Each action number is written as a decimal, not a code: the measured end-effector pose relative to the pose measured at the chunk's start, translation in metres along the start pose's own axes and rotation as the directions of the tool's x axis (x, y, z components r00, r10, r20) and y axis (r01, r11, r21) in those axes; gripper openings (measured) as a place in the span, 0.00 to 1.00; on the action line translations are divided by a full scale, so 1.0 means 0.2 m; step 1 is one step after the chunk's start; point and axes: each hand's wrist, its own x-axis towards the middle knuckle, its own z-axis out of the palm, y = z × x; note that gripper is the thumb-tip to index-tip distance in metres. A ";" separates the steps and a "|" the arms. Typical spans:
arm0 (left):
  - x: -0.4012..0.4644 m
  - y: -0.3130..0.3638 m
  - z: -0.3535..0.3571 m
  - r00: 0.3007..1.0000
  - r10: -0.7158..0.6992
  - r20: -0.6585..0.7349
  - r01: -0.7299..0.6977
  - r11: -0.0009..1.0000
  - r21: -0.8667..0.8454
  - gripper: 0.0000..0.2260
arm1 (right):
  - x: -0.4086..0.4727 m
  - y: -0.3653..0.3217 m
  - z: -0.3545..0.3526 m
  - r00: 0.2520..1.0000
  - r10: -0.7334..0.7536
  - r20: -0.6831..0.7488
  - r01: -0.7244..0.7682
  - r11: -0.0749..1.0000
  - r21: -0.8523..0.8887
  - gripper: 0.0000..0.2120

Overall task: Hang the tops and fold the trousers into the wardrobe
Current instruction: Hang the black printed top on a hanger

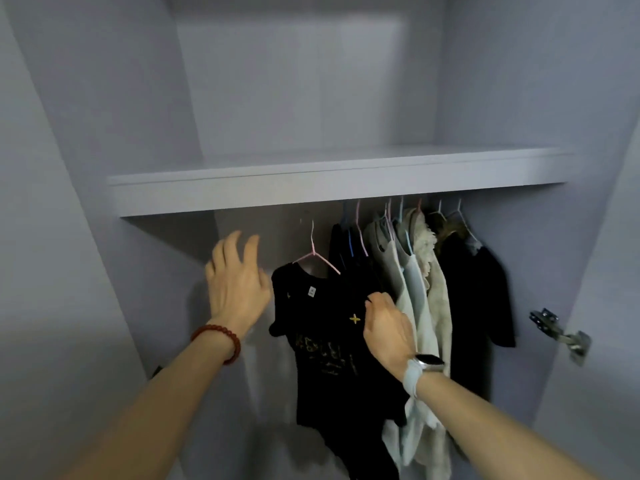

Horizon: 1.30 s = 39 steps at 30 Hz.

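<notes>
Wardrobe (pixel 104 133) shelf (pixel 311 188) hides the rail; right hand (pixel 388 330) touches black top (pixel 332 334).

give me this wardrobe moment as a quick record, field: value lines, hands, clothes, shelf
setting: open wardrobe, shelf above hanging clothes
left hand: left hand open, fingers spread, beside the black t-shirt
right hand: right hand fingers on the black t-shirt's right edge, grip unclear
black t-shirt: black t-shirt with gold print, on a pink hanger, leftmost garment
other clothes: pale tops and dark garment hung to the right
wrists: red bead bracelet left, watch right
hinge: door hinge at right
</notes>
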 end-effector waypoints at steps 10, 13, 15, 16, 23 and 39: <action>0.29 0.05 0.03 0.968 0.247 -0.048 -0.233 0.952 0.201 0.39 | 0.18 -0.15 0.11 0.997 0.067 -0.048 -0.067 0.998 -0.002 0.13; 0.29 0.02 0.10 0.964 0.253 -0.077 -0.226 0.939 0.258 0.43 | 0.25 -0.15 0.19 0.993 0.055 -0.107 -0.058 0.998 -0.027 0.14; 0.30 -0.01 0.16 0.942 0.299 -0.152 -0.250 0.928 0.276 0.47 | 0.32 -0.16 0.24 0.989 0.067 -0.131 -0.068 0.998 0.000 0.13; 0.31 -0.02 0.18 0.930 0.311 -0.194 -0.248 0.924 0.293 0.48 | 0.36 -0.17 0.27 0.990 0.070 -0.124 -0.069 0.997 0.017 0.13; 0.32 -0.02 0.22 0.909 0.330 -0.256 -0.239 0.914 0.328 0.49 | 0.48 -0.15 0.43 0.991 0.130 -0.043 -0.127 0.989 0.075 0.10; -0.35 0.04 0.02 0.971 -0.110 0.211 0.170 0.943 -0.287 0.24 | -0.12 -0.10 0.11 0.998 -0.042 0.045 0.025 0.942 0.335 0.15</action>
